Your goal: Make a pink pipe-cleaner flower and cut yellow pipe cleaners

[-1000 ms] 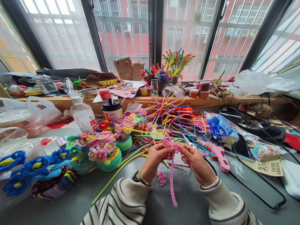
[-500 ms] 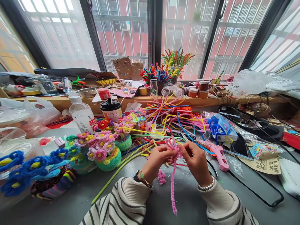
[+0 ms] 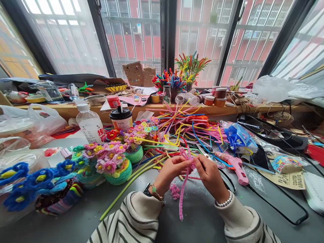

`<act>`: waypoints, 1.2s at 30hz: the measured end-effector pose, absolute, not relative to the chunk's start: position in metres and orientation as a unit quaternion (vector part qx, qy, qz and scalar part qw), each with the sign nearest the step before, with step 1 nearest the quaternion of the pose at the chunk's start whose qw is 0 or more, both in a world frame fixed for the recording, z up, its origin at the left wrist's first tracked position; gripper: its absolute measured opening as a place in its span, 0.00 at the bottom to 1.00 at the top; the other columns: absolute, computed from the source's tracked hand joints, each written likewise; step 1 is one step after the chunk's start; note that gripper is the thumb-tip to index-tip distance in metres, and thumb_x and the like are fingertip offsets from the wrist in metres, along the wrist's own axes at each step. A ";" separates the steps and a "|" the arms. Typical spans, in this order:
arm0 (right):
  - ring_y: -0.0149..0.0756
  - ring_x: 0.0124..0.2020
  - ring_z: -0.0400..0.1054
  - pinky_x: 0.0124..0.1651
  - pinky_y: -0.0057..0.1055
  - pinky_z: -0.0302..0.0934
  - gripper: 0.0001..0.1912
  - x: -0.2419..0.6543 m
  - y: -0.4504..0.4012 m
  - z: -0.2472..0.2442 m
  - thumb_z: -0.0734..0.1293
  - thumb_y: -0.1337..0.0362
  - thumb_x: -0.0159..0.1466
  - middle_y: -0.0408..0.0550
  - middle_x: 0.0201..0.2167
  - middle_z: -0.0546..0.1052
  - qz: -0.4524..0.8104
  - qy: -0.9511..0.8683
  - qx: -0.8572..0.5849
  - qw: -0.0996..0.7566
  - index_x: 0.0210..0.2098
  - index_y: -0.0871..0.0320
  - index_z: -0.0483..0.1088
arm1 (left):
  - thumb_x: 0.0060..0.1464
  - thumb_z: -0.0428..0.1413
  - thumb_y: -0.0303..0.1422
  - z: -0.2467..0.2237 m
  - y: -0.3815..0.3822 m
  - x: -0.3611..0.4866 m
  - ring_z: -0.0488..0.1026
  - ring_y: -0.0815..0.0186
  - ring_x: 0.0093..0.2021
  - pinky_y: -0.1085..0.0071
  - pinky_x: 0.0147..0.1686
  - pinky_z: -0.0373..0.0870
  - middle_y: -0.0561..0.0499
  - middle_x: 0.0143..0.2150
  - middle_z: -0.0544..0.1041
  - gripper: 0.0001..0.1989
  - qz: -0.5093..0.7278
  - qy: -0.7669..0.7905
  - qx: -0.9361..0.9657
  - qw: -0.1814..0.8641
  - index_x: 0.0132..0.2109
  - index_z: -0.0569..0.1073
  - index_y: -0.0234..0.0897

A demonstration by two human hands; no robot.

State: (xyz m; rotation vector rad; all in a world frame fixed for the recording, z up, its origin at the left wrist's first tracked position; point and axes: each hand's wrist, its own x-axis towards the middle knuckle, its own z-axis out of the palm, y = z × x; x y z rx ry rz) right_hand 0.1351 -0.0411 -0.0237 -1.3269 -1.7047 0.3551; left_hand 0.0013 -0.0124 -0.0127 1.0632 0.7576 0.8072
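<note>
Between my two hands is a pink pipe cleaner piece (image 3: pixel 181 199), looped at the top, with one long strand hanging down over the grey table. My left hand (image 3: pixel 172 172) pinches it from the left with thumb and fingers. From the right, the fingertips of my right hand (image 3: pixel 209 173) are closed on the same piece, close to the left fingertips. A small pink fuzzy flower (image 3: pixel 174 191) lies on the table just below my left hand. Behind the hands, scissors (image 3: pixel 203 152) lie partly among loose pipe cleaners.
Pipe cleaner flowers in green pots (image 3: pixel 117 172) and blue flowers (image 3: pixel 37 179) stand left, near a bottle (image 3: pixel 89 126) and a lidded cup (image 3: pixel 120 118). Many pipe cleaners (image 3: pixel 182 125) are heaped behind. A pink glue gun (image 3: pixel 235 167) with a black cable lies right.
The hanging pink strand has swung to the left and its lower end sits a little higher. Both hands keep their grip in nearly the same place.
</note>
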 end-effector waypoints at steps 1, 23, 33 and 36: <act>0.30 0.22 0.56 0.26 0.27 0.49 0.14 0.134 -0.041 -0.025 0.52 0.60 0.61 0.42 0.18 0.62 0.137 -0.693 -0.544 0.454 0.22 0.57 0.57 | 0.37 0.58 0.40 -0.013 -0.012 0.002 0.67 0.71 0.25 0.74 0.29 0.62 0.51 0.24 0.70 0.14 0.367 0.355 0.487 0.709 0.24 0.67 0.31; 0.31 0.20 0.56 0.24 0.27 0.49 0.16 0.123 -0.045 -0.033 0.52 0.56 0.60 0.42 0.17 0.63 0.176 -0.626 -0.547 0.527 0.20 0.56 0.58 | 0.47 0.44 0.48 -0.011 -0.021 0.009 0.56 0.73 0.18 0.76 0.20 0.53 0.55 0.16 0.60 0.21 0.380 0.356 0.680 0.516 0.18 0.60 0.35; 0.31 0.21 0.56 0.26 0.27 0.51 0.14 0.119 -0.047 -0.034 0.52 0.59 0.60 0.42 0.19 0.63 0.148 -0.613 -0.535 0.562 0.22 0.57 0.58 | 0.45 0.49 0.46 -0.016 -0.018 0.010 0.54 0.74 0.20 0.76 0.20 0.51 0.56 0.18 0.58 0.19 0.388 0.351 0.617 0.588 0.19 0.60 0.34; 0.29 0.20 0.53 0.24 0.27 0.49 0.16 0.125 -0.044 -0.031 0.53 0.56 0.60 0.40 0.17 0.59 0.198 -0.623 -0.515 0.555 0.19 0.57 0.57 | 0.44 0.50 0.46 -0.016 -0.018 0.009 0.54 0.75 0.21 0.76 0.21 0.51 0.56 0.18 0.58 0.19 0.390 0.335 0.576 0.636 0.20 0.60 0.33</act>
